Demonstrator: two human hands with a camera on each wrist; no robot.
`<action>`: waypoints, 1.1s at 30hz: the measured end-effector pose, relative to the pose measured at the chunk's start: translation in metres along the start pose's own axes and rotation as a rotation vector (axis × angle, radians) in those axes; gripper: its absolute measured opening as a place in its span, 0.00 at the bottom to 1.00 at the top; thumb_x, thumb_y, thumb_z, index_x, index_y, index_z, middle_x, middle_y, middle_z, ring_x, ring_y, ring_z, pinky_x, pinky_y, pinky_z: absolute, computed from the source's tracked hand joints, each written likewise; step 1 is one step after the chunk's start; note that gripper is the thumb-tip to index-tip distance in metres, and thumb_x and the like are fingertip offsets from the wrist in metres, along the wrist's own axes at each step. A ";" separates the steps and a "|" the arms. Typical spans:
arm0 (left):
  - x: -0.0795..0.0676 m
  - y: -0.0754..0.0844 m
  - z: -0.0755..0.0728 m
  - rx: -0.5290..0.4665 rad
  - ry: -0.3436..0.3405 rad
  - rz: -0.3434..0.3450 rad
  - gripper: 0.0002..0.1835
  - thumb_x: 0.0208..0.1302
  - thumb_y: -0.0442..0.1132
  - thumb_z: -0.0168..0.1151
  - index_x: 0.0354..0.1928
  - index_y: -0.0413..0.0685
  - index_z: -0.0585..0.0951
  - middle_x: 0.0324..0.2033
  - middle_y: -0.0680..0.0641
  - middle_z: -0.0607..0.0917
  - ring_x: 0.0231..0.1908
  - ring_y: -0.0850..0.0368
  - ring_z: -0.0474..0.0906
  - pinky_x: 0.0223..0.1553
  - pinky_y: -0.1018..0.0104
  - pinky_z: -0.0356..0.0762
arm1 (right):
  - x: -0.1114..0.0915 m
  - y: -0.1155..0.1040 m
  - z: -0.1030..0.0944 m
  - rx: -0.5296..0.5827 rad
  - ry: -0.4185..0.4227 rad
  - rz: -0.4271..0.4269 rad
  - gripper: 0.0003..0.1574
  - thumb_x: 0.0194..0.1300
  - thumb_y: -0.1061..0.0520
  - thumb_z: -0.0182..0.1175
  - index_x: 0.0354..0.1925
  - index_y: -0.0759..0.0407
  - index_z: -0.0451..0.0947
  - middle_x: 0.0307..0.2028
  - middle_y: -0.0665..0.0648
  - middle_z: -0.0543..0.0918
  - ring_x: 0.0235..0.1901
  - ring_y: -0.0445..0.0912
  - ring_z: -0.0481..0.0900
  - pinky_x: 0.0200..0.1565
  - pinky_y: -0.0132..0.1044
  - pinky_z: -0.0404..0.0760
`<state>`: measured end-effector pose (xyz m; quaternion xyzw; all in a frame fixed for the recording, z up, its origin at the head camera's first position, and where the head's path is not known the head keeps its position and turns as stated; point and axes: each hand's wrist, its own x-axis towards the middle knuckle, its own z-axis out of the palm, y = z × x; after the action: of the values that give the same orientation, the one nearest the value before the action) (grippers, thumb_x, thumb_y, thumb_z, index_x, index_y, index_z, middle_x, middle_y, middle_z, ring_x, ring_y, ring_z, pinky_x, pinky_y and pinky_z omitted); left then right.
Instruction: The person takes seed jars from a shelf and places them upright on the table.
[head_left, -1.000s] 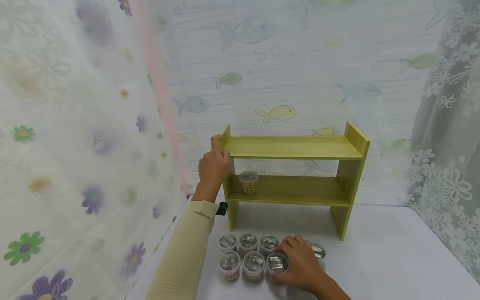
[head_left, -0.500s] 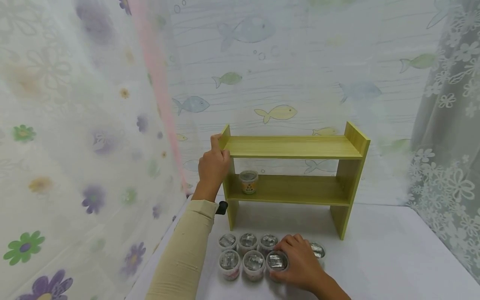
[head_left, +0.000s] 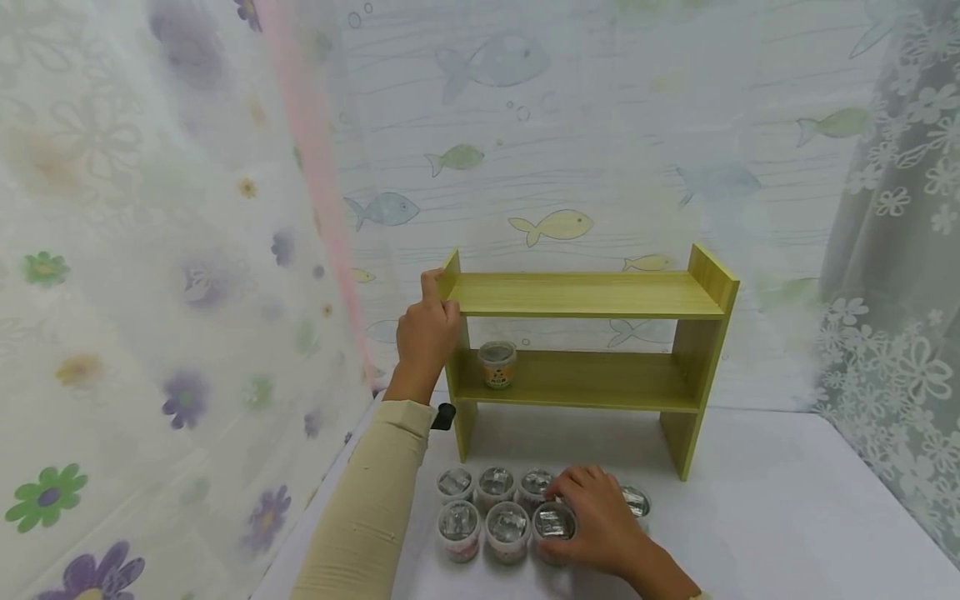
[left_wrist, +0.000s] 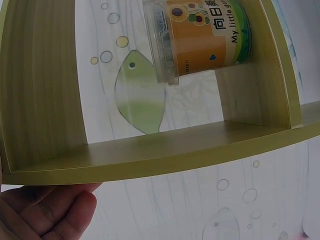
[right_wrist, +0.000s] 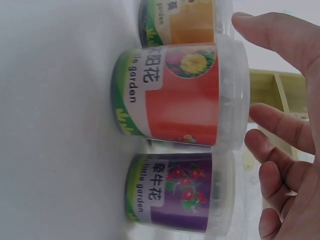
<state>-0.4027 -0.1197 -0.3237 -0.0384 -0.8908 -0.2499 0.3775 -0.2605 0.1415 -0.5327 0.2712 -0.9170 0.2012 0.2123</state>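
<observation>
My left hand point(head_left: 427, 333) holds the left side panel of a small two-tier wooden shelf point(head_left: 585, 296); in the left wrist view its fingers point(left_wrist: 75, 215) curl at the panel's outer side. My right hand point(head_left: 600, 521) spreads over a lidded plastic cup point(head_left: 555, 522) in the front row, thumb at the near side, fingers at the far rim. From the right wrist, the thumb tip is by an orange-labelled cup point(right_wrist: 192, 22), partly hidden by a red-labelled cup point(right_wrist: 182, 95); the fingers look loose. A purple-labelled cup point(right_wrist: 182, 192) stands alongside.
One sunflower-labelled cup point(head_left: 498, 365) stands at the left end of the lower tier. Several silver-topped cups, including a front-left cup point(head_left: 459, 530), stand in two rows on the white tablecloth point(head_left: 780, 508). Another cup point(head_left: 636, 502) shows behind my right hand.
The right hand's fingers have lifted slightly at the cup's far rim. My left hand, the shelf and the cups stay where they were.
</observation>
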 end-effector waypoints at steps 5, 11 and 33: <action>0.001 -0.001 0.001 0.000 0.004 -0.001 0.26 0.75 0.43 0.45 0.73 0.57 0.63 0.12 0.45 0.73 0.10 0.51 0.62 0.13 0.59 0.59 | 0.009 0.001 -0.007 0.018 -0.058 0.029 0.36 0.44 0.29 0.79 0.48 0.42 0.82 0.47 0.42 0.79 0.51 0.44 0.74 0.53 0.53 0.73; 0.001 0.000 0.001 -0.002 0.005 0.000 0.26 0.75 0.42 0.45 0.73 0.57 0.63 0.11 0.45 0.72 0.10 0.51 0.60 0.12 0.59 0.58 | 0.028 0.000 -0.018 0.024 -0.039 0.034 0.34 0.47 0.32 0.79 0.50 0.42 0.82 0.50 0.44 0.79 0.52 0.46 0.74 0.53 0.55 0.74; -0.001 -0.001 0.001 -0.001 0.013 0.015 0.26 0.75 0.42 0.45 0.73 0.56 0.63 0.10 0.47 0.68 0.10 0.53 0.56 0.12 0.60 0.55 | 0.111 0.004 -0.029 0.315 0.202 0.092 0.37 0.52 0.47 0.81 0.57 0.57 0.79 0.55 0.58 0.79 0.55 0.56 0.79 0.55 0.56 0.79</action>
<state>-0.4031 -0.1206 -0.3249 -0.0440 -0.8879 -0.2478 0.3851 -0.3390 0.1129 -0.4544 0.2371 -0.8596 0.3780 0.2489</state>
